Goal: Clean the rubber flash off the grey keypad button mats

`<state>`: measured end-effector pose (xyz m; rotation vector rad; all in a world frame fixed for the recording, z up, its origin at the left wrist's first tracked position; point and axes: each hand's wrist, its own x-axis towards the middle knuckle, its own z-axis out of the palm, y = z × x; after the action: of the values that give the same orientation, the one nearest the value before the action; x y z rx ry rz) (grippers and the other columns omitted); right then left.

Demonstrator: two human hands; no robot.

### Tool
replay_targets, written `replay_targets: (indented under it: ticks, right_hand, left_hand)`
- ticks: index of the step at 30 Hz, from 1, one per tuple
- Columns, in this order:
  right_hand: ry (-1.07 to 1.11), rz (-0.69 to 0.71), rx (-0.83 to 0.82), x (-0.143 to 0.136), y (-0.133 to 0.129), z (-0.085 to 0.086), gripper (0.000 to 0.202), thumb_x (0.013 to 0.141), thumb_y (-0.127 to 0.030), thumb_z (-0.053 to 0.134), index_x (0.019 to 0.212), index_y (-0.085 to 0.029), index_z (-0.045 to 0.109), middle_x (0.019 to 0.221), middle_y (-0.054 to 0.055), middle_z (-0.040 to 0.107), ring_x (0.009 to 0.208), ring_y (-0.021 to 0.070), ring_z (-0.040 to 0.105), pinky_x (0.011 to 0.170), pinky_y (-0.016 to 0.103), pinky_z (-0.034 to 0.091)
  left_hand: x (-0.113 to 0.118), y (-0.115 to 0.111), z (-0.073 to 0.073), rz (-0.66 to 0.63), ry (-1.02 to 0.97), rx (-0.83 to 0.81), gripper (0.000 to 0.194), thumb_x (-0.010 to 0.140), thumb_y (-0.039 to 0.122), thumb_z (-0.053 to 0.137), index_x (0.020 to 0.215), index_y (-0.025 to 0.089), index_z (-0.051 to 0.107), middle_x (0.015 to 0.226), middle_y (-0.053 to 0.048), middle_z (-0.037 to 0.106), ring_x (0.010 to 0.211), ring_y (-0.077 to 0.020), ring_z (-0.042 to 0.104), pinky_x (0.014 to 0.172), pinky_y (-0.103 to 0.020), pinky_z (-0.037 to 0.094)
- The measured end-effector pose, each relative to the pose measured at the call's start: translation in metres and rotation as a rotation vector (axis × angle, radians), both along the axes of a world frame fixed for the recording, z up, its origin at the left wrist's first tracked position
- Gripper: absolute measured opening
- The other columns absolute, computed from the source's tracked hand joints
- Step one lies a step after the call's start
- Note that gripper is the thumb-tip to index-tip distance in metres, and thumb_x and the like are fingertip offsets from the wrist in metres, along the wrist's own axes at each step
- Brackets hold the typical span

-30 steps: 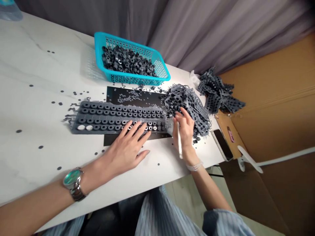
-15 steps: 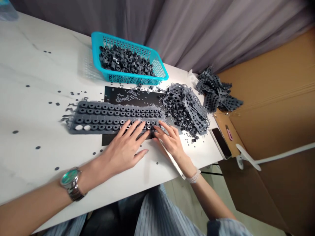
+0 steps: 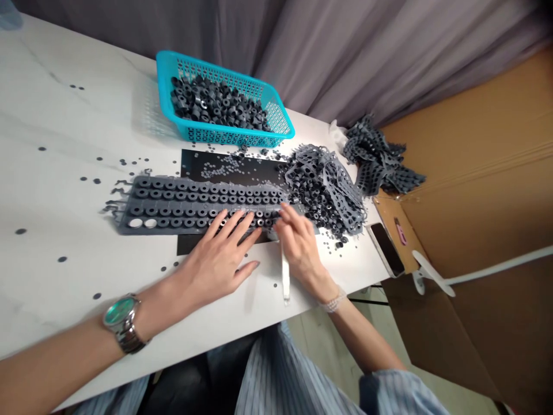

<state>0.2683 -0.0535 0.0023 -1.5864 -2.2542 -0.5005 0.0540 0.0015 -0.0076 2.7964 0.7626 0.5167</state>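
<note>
Right hand (image 3: pixel 298 242) has come in from the edge of the webbing pile (image 3: pixel 345 187) over the last second, to the right end of our grey moulded sheet (image 3: pixel 194 189); left hand (image 3: pixel 220 253) hasn't shifted. Right grip is narrow, fingers bunched around a thin white tool (image 3: pixel 286 276), one end pointing back at us; other end hidden, so we can't tell if it's touching. Left grip is wide, palm down, holding nothing, fingertips on the sheet's near rows, probably to stop it sliding. Sheet lies across the dark mat (image 3: pixel 188 244), left end over bare worktop (image 3: pixel 56 202); mat likely spares the surface. Blue basket (image 3: pixel 280 136) of loose rings (image 3: pixel 216 104) sits behind, presumably for easy reach.
</note>
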Motion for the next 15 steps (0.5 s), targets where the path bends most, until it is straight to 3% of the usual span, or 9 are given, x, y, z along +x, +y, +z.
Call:
replay_targets:
  ticks: [3, 5, 15]
  right_hand:
    - [0.139, -0.251, 0.117, 0.017, -0.001, -0.001, 0.014, 0.1, -0.015, 0.044, 0.102, -0.021, 0.056, 0.121, 0.016, 0.068, 0.135, 0.0263, 0.048, 0.096, 0.045, 0.046]
    - [0.192, -0.322, 0.109, 0.026, -0.004, 0.0, 0.011, 0.1, -0.02, 0.046, 0.103, -0.021, 0.056, 0.128, 0.017, 0.064, 0.136, 0.0273, 0.048, 0.098, 0.048, 0.044]
    - [0.111, -0.018, -0.054, 0.006, -0.007, 0.003, 0.014, 0.097, -0.018, 0.052, 0.109, -0.024, 0.055, 0.119, 0.009, 0.071, 0.136, 0.0243, 0.048, 0.099, 0.044, 0.043]
  left_hand:
    - [0.0, 0.001, -0.001, -0.01, -0.009, -0.007, 0.054, 0.095, 0.043, 0.049, 0.14, 0.015, 0.053, 0.152, -0.017, 0.042, 0.143, -0.0353, 0.035, 0.117, -0.058, 0.025]
    - [0.0, 0.001, -0.002, -0.007, -0.027, -0.009, 0.054, 0.094, 0.043, 0.05, 0.141, 0.017, 0.052, 0.152, -0.016, 0.043, 0.143, -0.0346, 0.035, 0.117, -0.058, 0.026]
    - [0.0, 0.0, 0.002, 0.003, -0.007, 0.009, 0.053, 0.094, 0.043, 0.05, 0.138, 0.015, 0.055, 0.15, -0.018, 0.044, 0.142, -0.0354, 0.037, 0.117, -0.057, 0.026]
